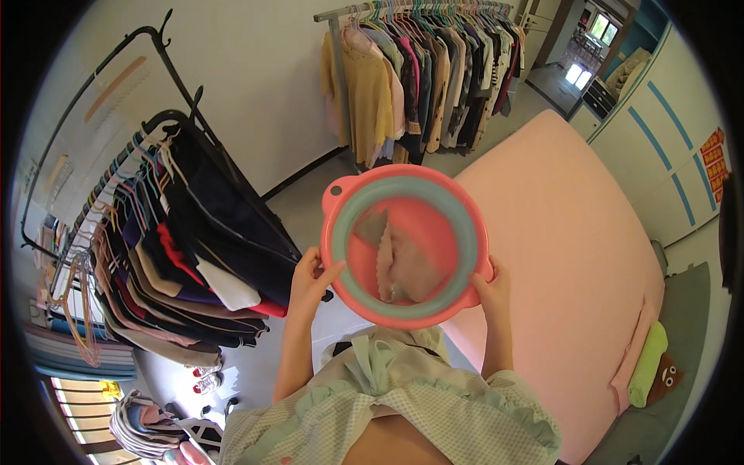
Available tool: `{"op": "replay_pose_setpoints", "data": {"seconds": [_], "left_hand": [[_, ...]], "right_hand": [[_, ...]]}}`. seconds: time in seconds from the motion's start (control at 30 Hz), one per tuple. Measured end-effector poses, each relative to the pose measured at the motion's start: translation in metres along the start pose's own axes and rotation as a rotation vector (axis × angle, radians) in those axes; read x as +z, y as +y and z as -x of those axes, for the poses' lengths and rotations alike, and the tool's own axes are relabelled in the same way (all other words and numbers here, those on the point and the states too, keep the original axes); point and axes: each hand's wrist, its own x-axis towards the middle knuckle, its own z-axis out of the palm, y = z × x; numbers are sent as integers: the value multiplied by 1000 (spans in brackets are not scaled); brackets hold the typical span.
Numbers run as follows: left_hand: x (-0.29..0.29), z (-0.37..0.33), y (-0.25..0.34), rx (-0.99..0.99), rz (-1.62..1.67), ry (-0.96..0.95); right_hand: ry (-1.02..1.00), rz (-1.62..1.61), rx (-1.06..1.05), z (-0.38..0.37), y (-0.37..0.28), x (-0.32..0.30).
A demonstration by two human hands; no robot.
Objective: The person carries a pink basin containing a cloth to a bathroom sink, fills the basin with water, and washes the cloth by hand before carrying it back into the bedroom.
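The step in hand looks to be holding up one pink basin (466,236) in the middle of the frame, its rim pinched between thumb and fingers by the left hand (314,279) and the right hand (494,288), and the next move seems to call for firm grips and a level rim. Inside lies at least one crumpled pale cloth (411,267); whether the grey patch (372,227) beside it is a second, I cannot tell. Two clothes racks stand beyond, one upper left (174,115), one upper centre (338,77), with one pink-covered bed (558,232) at right.

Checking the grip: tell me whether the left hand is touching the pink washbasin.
Touching. In the head view, the left hand lays its thumb over the pink washbasin at its rim.
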Motion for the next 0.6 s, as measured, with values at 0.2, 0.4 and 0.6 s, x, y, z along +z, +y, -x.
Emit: {"op": "replay_pose_setpoints", "data": {"seconds": [0.2, 0.4, 0.6], "left_hand": [[15, -63, 20, 0, 23, 50], [24, -128, 21, -29, 30, 83], [21, -193, 18, -9, 27, -20]], "right_hand": [[-35, -19, 4, -86, 0, 10], [-71, -12, -2, -160, 2, 19], [-6, -5, -25, -223, 11, 36]]}}
